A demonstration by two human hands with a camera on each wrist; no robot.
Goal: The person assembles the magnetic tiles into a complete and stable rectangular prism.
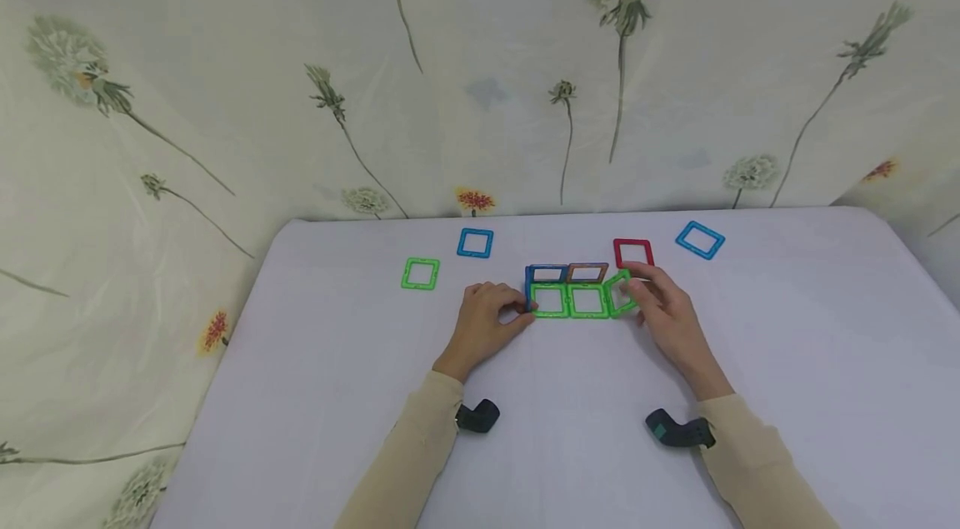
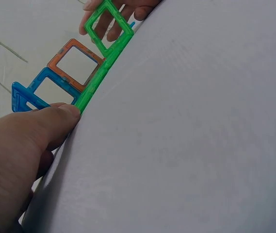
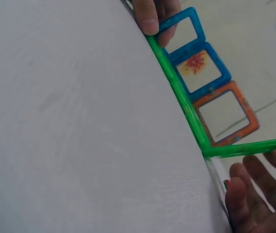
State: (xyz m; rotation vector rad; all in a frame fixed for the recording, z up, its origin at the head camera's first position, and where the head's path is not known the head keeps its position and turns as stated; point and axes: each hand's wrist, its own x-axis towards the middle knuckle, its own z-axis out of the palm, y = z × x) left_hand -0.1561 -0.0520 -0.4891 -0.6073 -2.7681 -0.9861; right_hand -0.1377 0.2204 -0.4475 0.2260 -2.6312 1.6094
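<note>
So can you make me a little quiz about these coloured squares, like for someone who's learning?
1. Which loose square lies closest to the right hand? A: green. B: red. C: blue.
2. True or false: the orange square stands upright next to a blue square.
3. Which hand's fingers hold the tilted green square?

Key:
1. B, the red square.
2. True.
3. The right hand's.

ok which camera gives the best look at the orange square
The right wrist view: the orange square looks largest there, its frame plain to see. The left wrist view shows it too, but smaller; the head view shows it smallest and foreshortened.
</note>
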